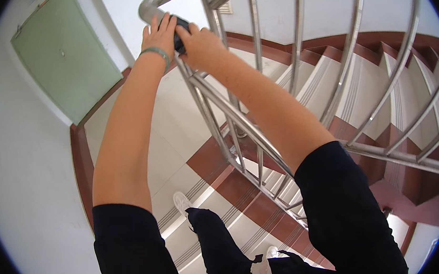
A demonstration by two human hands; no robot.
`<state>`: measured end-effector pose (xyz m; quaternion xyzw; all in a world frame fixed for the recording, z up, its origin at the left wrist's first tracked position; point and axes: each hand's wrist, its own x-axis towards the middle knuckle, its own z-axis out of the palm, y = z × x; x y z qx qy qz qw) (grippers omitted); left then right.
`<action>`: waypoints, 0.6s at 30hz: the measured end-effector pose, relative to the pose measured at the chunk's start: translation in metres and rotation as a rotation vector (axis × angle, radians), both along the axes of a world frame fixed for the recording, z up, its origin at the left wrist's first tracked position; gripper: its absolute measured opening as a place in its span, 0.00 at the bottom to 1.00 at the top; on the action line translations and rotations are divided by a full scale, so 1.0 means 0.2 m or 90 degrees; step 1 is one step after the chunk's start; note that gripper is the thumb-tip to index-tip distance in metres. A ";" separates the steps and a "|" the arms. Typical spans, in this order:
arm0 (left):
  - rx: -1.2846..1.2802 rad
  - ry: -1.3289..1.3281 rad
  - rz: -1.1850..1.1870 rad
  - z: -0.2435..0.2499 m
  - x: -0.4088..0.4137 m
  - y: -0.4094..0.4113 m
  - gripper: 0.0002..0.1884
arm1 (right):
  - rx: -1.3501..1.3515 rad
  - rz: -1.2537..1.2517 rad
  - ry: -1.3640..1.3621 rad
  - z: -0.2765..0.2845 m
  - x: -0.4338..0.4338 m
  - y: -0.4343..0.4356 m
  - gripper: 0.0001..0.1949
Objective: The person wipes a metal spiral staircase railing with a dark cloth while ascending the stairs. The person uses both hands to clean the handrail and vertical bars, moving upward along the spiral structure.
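Both my arms reach out to a stainless steel handrail point(151, 8) at the top of the view. My left hand point(160, 35), with a green bangle at its wrist, lies with spread fingers on a dark object point(178, 34) at the rail; what that object is, I cannot tell. From the other side my right hand point(199, 45) grips the same dark object, its fingers bent over the edge. The two hands nearly touch. The lower part of the object is partly covered by my fingers.
Tiled steps point(197, 234) with grooved edges lie under my white shoes point(181, 204). A landing point(163, 130) adjoins a pale green door point(64, 53). Steel balusters point(296, 30) stand at the right, with a curved flight of stairs point(360, 80) behind them.
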<state>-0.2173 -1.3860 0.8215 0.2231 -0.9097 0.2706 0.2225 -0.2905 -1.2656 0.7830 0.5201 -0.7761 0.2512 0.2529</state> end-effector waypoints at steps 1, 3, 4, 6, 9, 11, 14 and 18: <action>0.002 -0.008 -0.017 -0.02 -0.01 0.04 0.47 | 0.002 -0.008 -0.010 -0.01 0.00 0.06 0.37; 0.017 0.008 -0.075 -0.07 0.02 0.11 0.39 | 0.017 -0.011 -0.031 -0.06 0.02 0.14 0.39; 0.006 0.005 -0.095 -0.10 0.00 0.13 0.39 | -0.003 -0.013 -0.023 -0.09 0.03 0.20 0.39; -0.007 -0.006 -0.127 -0.14 0.03 0.20 0.40 | -0.028 0.004 -0.024 -0.16 0.06 0.32 0.38; -0.022 -0.030 -0.180 -0.24 0.07 0.34 0.38 | -0.032 -0.029 0.002 -0.28 0.13 0.50 0.42; -0.015 -0.056 -0.188 -0.30 0.07 0.48 0.39 | -0.029 -0.054 0.018 -0.36 0.15 0.62 0.43; 0.018 -0.038 -0.256 -0.43 0.13 0.64 0.39 | -0.017 -0.057 0.025 -0.45 0.20 0.81 0.45; -0.016 -0.042 -0.290 -0.60 0.21 0.84 0.34 | -0.040 -0.043 0.011 -0.58 0.30 1.06 0.42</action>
